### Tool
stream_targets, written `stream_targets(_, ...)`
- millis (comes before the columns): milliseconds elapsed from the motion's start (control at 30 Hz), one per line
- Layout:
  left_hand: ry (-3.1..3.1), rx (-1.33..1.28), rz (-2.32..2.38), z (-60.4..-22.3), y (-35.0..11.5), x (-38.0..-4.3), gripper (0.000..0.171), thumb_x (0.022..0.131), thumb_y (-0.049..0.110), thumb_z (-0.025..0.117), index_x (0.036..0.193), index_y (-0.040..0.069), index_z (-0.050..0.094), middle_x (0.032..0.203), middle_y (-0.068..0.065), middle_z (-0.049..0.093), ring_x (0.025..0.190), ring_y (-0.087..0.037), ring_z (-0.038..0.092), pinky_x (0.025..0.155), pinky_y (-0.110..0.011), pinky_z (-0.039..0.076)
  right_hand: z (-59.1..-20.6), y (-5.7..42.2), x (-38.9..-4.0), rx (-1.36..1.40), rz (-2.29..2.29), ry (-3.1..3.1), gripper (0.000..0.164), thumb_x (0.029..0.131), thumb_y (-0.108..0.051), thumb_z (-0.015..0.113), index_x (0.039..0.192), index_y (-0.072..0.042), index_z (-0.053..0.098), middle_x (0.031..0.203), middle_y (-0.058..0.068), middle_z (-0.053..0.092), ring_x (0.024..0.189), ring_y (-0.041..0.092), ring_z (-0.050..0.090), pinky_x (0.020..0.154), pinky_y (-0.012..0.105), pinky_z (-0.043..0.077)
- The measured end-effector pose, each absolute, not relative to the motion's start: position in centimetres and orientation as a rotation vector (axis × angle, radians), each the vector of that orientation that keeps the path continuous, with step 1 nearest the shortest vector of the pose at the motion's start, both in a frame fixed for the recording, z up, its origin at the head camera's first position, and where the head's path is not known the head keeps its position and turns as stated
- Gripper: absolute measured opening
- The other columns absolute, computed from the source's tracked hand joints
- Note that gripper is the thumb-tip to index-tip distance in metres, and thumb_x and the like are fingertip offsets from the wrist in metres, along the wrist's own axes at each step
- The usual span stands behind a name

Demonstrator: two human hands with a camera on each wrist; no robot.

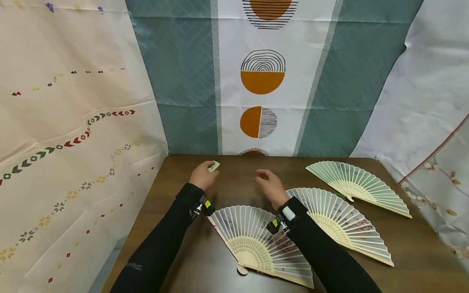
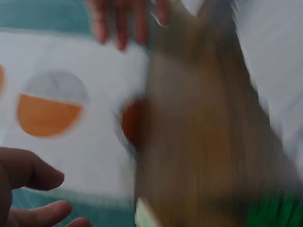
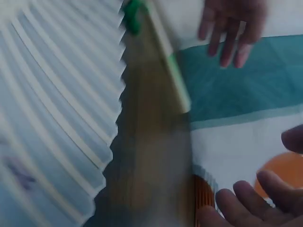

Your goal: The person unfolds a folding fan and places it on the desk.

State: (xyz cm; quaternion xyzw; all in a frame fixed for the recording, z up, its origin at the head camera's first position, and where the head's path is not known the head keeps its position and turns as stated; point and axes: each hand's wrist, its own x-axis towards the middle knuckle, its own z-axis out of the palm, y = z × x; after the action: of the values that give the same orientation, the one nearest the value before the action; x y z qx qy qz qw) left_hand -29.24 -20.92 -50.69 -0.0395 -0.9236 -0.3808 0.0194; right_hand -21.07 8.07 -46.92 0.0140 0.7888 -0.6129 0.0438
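Observation:
My left hand (image 1: 202, 177) is raised over the far left of the table, its fingers apart with nothing between them. Just beyond and below it lies a folded pale green fan (image 1: 214, 166), mostly hidden by the hand in the head view. The right wrist view shows more of this folded fan (image 3: 168, 59), with a green tassel (image 3: 133, 18) near one end. To the right, my right hand (image 1: 271, 188) hovers above the table with loosely bent fingers, holding nothing. Beneath my right forearm a spread white fan (image 1: 253, 248) lies on the table.
Another white fan (image 1: 338, 228) lies spread right of my right wrist. Farther back on the right is a spread green fan (image 1: 360, 183). The brown table (image 1: 234, 171) ends at a patterned cloth backdrop (image 1: 190, 81). Cloth also hangs at both sides.

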Motion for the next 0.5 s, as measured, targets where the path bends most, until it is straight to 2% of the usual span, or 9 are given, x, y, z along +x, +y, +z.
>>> stream_targets(100,-2.975,-0.132,-0.818,-55.0,-22.1,-33.5,0.067,0.103,0.034,0.069,0.158,-0.003,0.059,0.151,-0.029,0.069,0.130,-0.045,0.070,0.116,-0.054,0.060,-47.9,6.4,-22.8,-0.026,-1.677,2.518,0.056,0.111,-0.020,0.062,0.162,0.000,0.056,0.167,0.028,0.057,0.157,0.046,0.053,0.131,0.062,0.048)
stream_targets(167,-3.014,-0.090,-0.676,-55.6,-22.3,-33.9,0.068,0.102,0.031,0.070,0.157,-0.008,0.057,0.155,-0.033,0.065,0.147,-0.054,0.061,0.128,-0.067,0.052,-48.4,5.7,-23.4,-0.066,-1.583,2.547,0.058,0.111,-0.021,0.063,0.164,-0.001,0.055,0.168,0.028,0.057,0.158,0.048,0.053,0.132,0.063,0.048)
stream_targets(233,-3.049,-0.006,-0.590,-55.5,-22.4,-33.4,0.068,0.103,0.028,0.070,0.157,-0.011,0.055,0.159,-0.036,0.059,0.155,-0.060,0.050,0.131,-0.074,0.046,-48.9,5.1,-23.7,-0.089,-1.512,2.558,0.059,0.110,-0.022,0.063,0.165,-0.003,0.054,0.169,0.027,0.056,0.159,0.048,0.052,0.132,0.064,0.048)
stream_targets(300,-3.078,0.063,-0.531,-55.3,-22.7,-32.8,0.068,0.105,0.028,0.070,0.157,-0.012,0.054,0.161,-0.037,0.057,0.158,-0.063,0.045,0.128,-0.077,0.048,-49.4,4.7,-23.9,-0.111,-1.456,2.558,0.059,0.110,-0.023,0.065,0.166,-0.004,0.054,0.169,0.027,0.057,0.159,0.048,0.053,0.132,0.064,0.048)
stream_targets(367,-3.098,0.098,-0.497,-55.1,-22.5,-32.1,0.067,0.107,0.026,0.071,0.158,-0.013,0.052,0.160,-0.037,0.058,0.157,-0.063,0.046,0.125,-0.076,0.051,-49.7,4.7,-23.7,-0.124,-1.419,2.562,0.060,0.110,-0.023,0.065,0.166,-0.004,0.055,0.169,0.027,0.058,0.159,0.048,0.053,0.132,0.064,0.048)
stream_targets(433,-3.125,0.104,-0.462,-55.2,-22.6,-31.9,0.063,0.110,0.023,0.069,0.159,-0.013,0.051,0.155,-0.037,0.063,0.152,-0.061,0.054,0.120,-0.074,0.056,-49.9,4.7,-23.6,-0.129,-1.413,2.532,0.060,0.112,-0.024,0.064,0.168,-0.004,0.053,0.169,0.026,0.057,0.160,0.048,0.052,0.132,0.064,0.048)
stream_targets(500,-3.138,0.098,-0.442,-55.7,-22.8,-32.1,0.053,0.112,0.018,0.069,0.153,-0.012,0.057,0.143,-0.036,0.072,0.139,-0.058,0.066,0.111,-0.070,0.064,-50.0,4.6,-23.5,-0.136,-1.417,2.504,0.060,0.114,-0.024,0.063,0.169,-0.005,0.051,0.170,0.024,0.057,0.161,0.048,0.051,0.132,0.065,0.047)
